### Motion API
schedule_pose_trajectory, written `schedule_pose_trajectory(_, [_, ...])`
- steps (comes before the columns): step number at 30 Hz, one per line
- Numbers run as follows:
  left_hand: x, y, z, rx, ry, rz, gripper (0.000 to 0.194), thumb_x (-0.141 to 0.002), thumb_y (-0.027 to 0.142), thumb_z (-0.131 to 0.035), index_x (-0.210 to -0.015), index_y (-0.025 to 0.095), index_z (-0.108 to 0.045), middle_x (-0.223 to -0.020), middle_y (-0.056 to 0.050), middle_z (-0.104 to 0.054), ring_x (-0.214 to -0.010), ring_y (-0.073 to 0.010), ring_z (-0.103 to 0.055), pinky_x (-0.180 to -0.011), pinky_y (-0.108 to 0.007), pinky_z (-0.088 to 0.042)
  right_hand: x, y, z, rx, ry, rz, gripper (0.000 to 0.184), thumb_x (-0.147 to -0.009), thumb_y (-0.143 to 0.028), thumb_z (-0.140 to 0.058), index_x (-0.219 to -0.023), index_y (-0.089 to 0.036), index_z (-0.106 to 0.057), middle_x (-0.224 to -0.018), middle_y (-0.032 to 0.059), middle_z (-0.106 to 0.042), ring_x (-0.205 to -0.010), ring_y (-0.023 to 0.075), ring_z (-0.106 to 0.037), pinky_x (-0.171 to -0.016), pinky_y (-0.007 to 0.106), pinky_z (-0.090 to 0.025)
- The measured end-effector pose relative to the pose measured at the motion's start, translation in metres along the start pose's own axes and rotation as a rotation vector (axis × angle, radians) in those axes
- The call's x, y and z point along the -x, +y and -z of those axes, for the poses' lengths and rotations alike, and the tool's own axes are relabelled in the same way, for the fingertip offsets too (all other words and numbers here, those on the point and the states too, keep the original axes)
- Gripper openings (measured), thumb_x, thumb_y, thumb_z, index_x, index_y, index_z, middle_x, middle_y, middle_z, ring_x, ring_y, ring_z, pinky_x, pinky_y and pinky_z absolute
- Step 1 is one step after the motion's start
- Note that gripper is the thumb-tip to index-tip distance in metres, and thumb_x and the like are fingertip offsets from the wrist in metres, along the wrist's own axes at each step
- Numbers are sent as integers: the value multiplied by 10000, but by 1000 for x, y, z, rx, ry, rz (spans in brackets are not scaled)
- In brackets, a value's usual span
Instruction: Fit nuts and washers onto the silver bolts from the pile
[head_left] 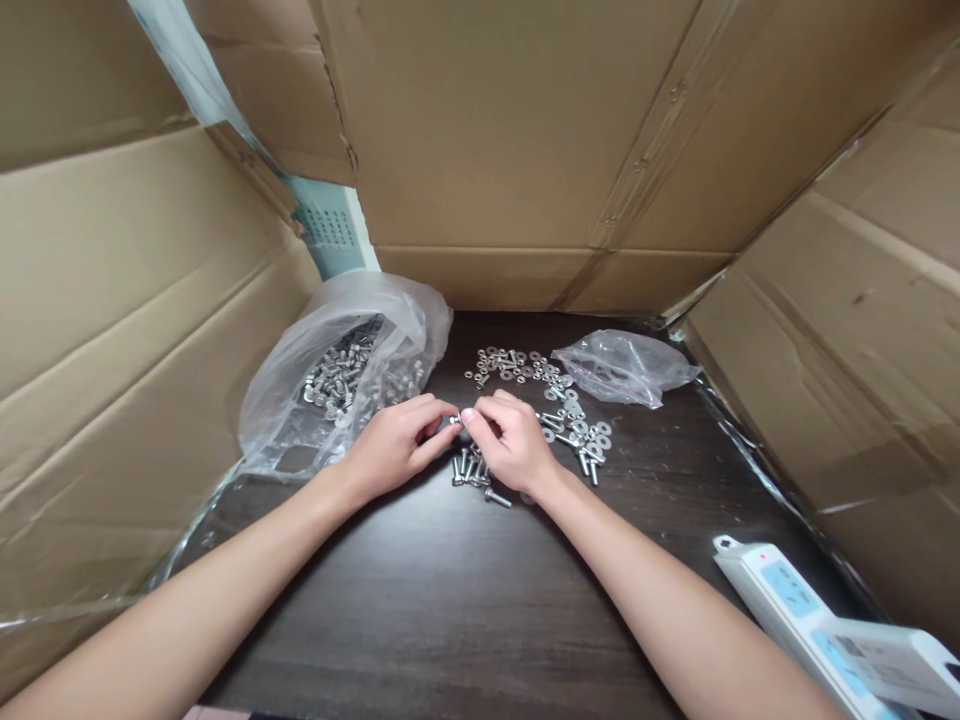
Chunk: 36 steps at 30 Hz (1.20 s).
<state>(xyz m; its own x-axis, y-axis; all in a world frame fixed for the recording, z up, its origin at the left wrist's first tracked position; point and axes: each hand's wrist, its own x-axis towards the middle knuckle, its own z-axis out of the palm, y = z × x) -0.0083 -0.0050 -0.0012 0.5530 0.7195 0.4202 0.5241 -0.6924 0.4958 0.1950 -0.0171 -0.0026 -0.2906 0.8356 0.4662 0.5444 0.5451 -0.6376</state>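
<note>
Above the middle of the dark table, my left hand point(409, 440) and my right hand point(514, 440) meet fingertip to fingertip. A small shiny bolt point(455, 419) shows in the pinch of my left thumb and index finger. My right thumb and fingers are closed at its other end, which they largely cover. Just below the hands lies a group of loose bolts point(469, 468), with a single bolt point(498, 497) nearest me. Beyond my right hand, washers point(602, 430), nuts and more bolts point(591, 468) lie scattered, partly hidden by that hand.
To the left, an open clear plastic bag point(262, 390) holds many bolts point(341, 375). A flattened plastic bag point(626, 365) lies at the back right. Near the front right sits a white power strip point(765, 590) with a plug. Cardboard walls point(517, 130) enclose the table point(420, 610).
</note>
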Motion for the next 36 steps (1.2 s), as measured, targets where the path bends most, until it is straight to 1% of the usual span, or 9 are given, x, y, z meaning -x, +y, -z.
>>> schedule_pose_trajectory(4, [1, -2, 0, 0, 29, 2, 211, -1034, 337, -551, -1048, 173, -683, -751, 5, -571, -655, -138, -537, -653, -253, -427, 0, -1, 2, 2, -36, 6, 424, -971, -356, -513, -598, -230, -353, -538, -19, -418, -619, 166, -417, -612, 320, -310])
schedule_pose_trajectory(11, [1, -2, 0, -4, 24, 6, 203, -1028, 322, -552, -1055, 172, -687, -760, 1, -573, -667, -143, -545, -662, -257, -434, 2, 0, 1, 13, -19, 16, 378, -919, -292, -556, -591, -229, -378, -545, -16, -454, -629, 170, -441, -615, 316, -329])
schedule_pose_trajectory(17, [0, -2, -1, -2, 21, 7, 223, -1031, 337, -544, -1052, 174, -695, -746, 0, -577, -661, -144, -541, -663, -263, -442, 2, 0, 2, -10, -37, 52, 352, -896, -248, -534, -579, -232, -379, -537, -14, -462, -618, 170, -438, -607, 312, -342])
schedule_pose_trajectory(24, [1, -4, -2, -9, 1, 5, 223, -1035, 343, -550, -1065, 171, -690, -748, 2, -573, -665, -145, -541, -662, -263, -433, 2, -1, 2, -41, -9, 77, 261, -849, -220, -531, -614, -233, -420, -569, -17, -468, -609, 162, -457, -597, 304, -349])
schedule_pose_trajectory(36, [1, -3, -1, -7, 2, -11, 219, -1038, 332, -551, -1058, 162, -688, -739, 7, -557, -663, -141, -533, -659, -260, -427, 2, 0, 0, -44, 18, 93, 255, -838, -182, -522, -621, -233, -397, -577, -20, -470, -601, 157, -453, -601, 300, -345])
